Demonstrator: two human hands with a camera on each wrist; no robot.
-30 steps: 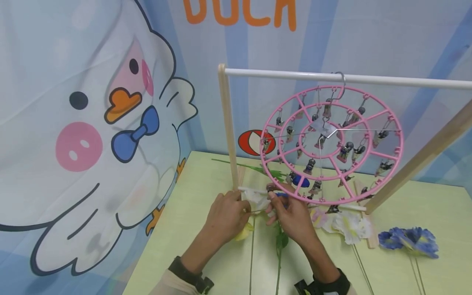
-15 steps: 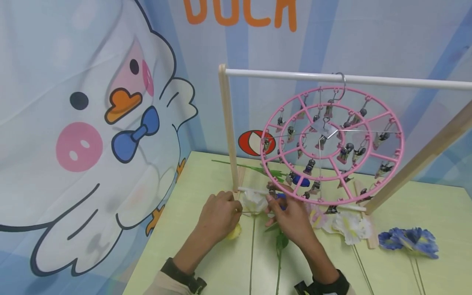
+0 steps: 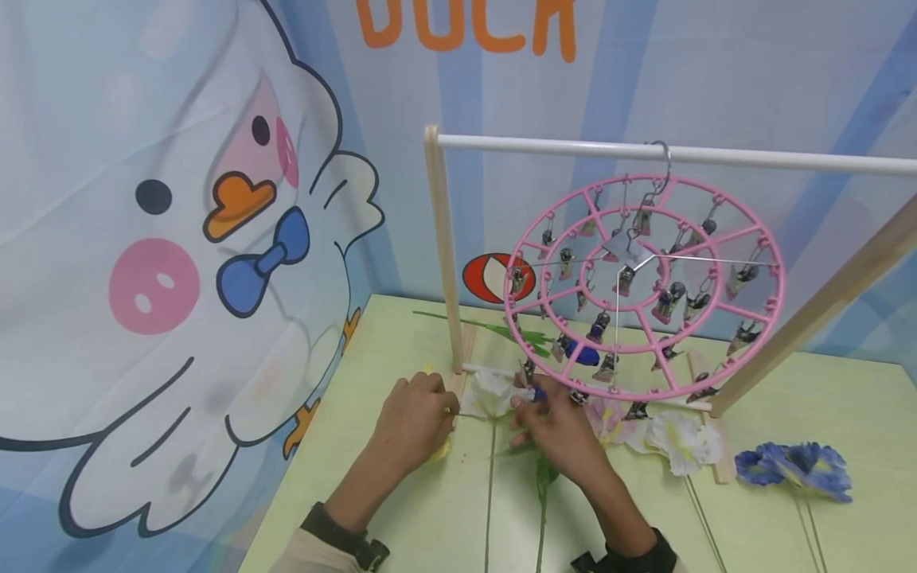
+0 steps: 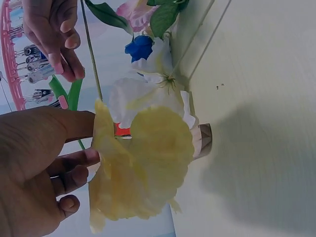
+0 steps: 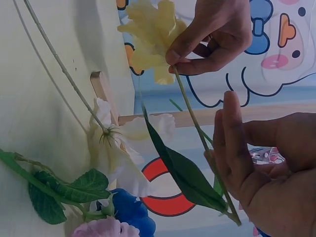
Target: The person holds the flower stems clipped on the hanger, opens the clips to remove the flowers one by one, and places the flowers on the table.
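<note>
My left hand (image 3: 415,418) pinches a yellow artificial flower (image 4: 158,163) by its stem, just below the bloom. The thin stem (image 5: 190,108), with a long green leaf (image 5: 180,173) near its cut end, runs across to my right hand (image 3: 562,430) and passes right at its fingers. At the lower left rim of a pink round hanging rack (image 3: 645,316), my right hand holds a small metal clip (image 4: 42,74) between thumb and fingers. Its grip is partly hidden. In the right wrist view the clip (image 5: 266,155) shows in the gap behind the fingers.
A white bar (image 3: 544,145) on wooden posts carries the rack with several clips. On the green table (image 3: 344,477) lie a white flower (image 3: 490,394), a blue rose (image 5: 131,212), pink and white blooms (image 3: 684,442) and a blue flower (image 3: 802,469). Printed cloth hangs behind.
My left hand has drawn leftward with the yellow flower, uncovering the white bloom. The right hand stays near the rim, slightly lower, and the rack has tilted and turned a little.
</note>
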